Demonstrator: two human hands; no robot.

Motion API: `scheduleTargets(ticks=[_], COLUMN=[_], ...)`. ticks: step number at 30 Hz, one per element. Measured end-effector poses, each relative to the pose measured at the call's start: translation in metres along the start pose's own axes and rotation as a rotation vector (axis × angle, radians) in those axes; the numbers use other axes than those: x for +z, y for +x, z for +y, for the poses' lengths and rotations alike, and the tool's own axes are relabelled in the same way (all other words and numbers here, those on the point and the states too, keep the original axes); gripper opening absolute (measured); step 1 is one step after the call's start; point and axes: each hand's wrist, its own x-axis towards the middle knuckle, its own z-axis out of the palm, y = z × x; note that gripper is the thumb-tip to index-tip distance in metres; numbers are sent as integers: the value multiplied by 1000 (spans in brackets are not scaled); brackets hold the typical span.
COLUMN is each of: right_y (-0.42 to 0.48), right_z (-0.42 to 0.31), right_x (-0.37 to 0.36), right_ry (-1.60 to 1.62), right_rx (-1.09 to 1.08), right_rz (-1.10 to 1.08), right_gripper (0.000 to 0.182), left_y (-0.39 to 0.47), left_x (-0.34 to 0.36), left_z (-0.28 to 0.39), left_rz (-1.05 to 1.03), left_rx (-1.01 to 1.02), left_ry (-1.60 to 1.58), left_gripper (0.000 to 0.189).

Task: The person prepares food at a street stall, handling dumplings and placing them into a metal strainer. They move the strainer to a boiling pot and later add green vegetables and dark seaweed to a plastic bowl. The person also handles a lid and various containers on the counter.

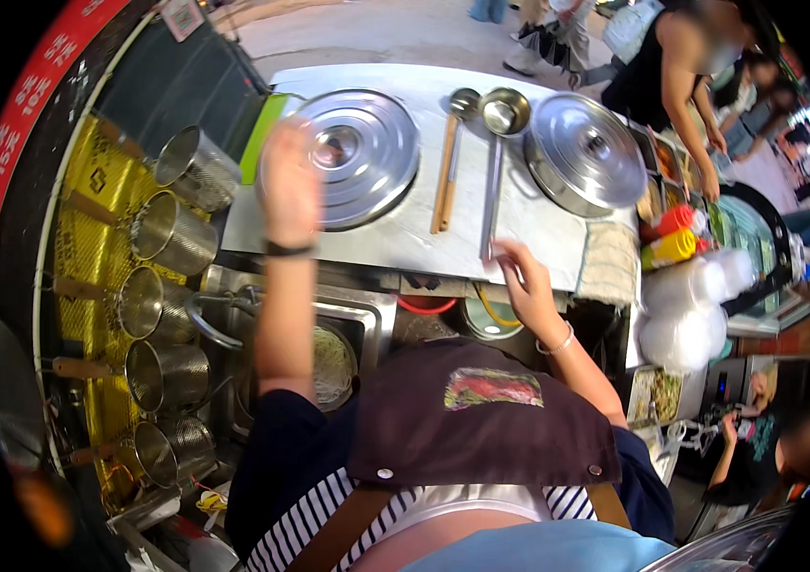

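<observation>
My left hand (292,182) is blurred over the left edge of a round metal lid (372,154), in front of a green board (262,136); nothing shows in it. By the lower end of a steel ladle's (494,193) long handle is my right hand (528,282), its fingers apart. Whether the fingertips touch the handle is unclear. A second ladle (463,107) and a pair of long wooden chopsticks (444,179) lie to the ladle's left. On the right stands a lidded metal pot (583,157). All of these rest on a white counter (390,250).
Several mesh noodle strainers (172,232) line the left side. Pale noodles (333,368) sit in a bowl by the metal sink (376,314). A folded cloth (608,261), squeeze bottles (669,247) and stacked plastic bowls (684,307) are at right. A person (684,93) leans over food trays.
</observation>
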Motion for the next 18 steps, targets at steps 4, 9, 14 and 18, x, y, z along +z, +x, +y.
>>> scheduleTargets(ticks=[4,9,14,18], right_y=[2,-64,-178,-245], right_z=[-24,67,174,219], right_x=[14,25,-44,-88], right_ry=[-298,-590,-186,-172], right_rx=[-402,-228,471,705], right_rz=[-204,-507,-763,-734], right_gripper=[54,62,42,39], left_y=[-142,-225,-327,-359], left_x=[42,41,-76,-157], left_z=[-114,-168,-295,-405], left_rz=[-193,24,456,755], left_rx=[-1019,-965,-1277,-1034], left_ry=[-1178,-600,52,-49], left_gripper=[48,57,44,40])
